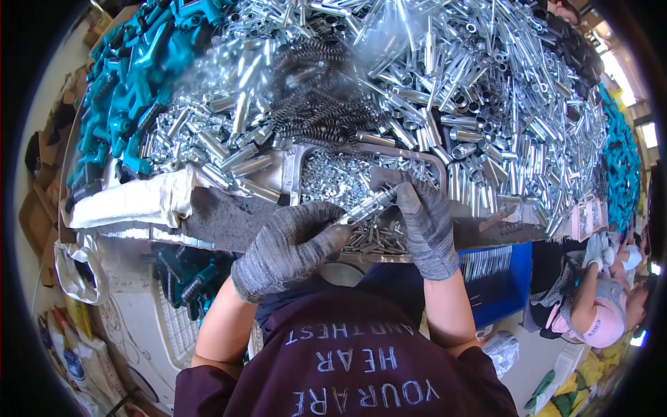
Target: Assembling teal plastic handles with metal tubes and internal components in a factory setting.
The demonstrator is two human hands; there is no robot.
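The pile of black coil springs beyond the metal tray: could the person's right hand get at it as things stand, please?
Probably yes. The springs lie uncovered on top of the heap, just past the tray, but the right hand is busy gripping a metal tube with the left hand.

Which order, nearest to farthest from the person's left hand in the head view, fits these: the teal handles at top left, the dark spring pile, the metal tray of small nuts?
From the left hand:
1. Metal tray of small nuts, just above the hand.
2. Dark spring pile, farther up, centre.
3. Teal handles, far upper left.
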